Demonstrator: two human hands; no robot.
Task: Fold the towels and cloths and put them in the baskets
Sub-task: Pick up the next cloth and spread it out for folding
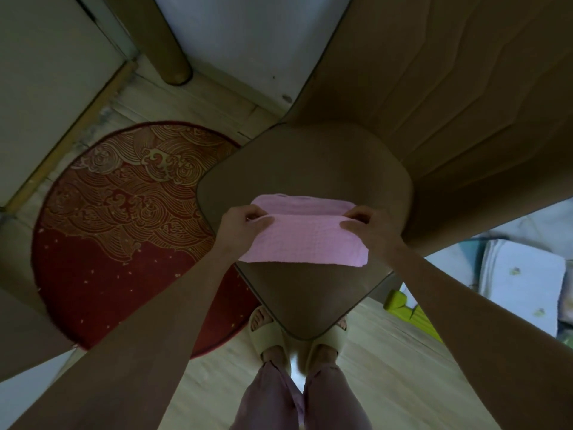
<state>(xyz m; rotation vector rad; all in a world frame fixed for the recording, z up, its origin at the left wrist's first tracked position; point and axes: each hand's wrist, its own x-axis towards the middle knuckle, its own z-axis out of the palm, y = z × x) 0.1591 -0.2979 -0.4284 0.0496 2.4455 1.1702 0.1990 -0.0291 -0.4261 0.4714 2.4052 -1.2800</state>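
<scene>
On stool (310, 162), unlabelled pink cloth (304, 240) between pinching left hand (240, 221), right hand (369, 225)

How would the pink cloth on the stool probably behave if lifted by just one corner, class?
The pink cloth would probably hang limp: it already bends softly into a fold where the left hand and right hand pinch it. It looks thin, so likely light. Its waffle-like texture suggests it would not slip easily from a grip or off the stool.

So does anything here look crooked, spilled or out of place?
Nothing stands out. Both hands, left and right, pinch the fold of a pink cloth lying flat on the brown seat. Folded white towels sit stacked at right.
</scene>
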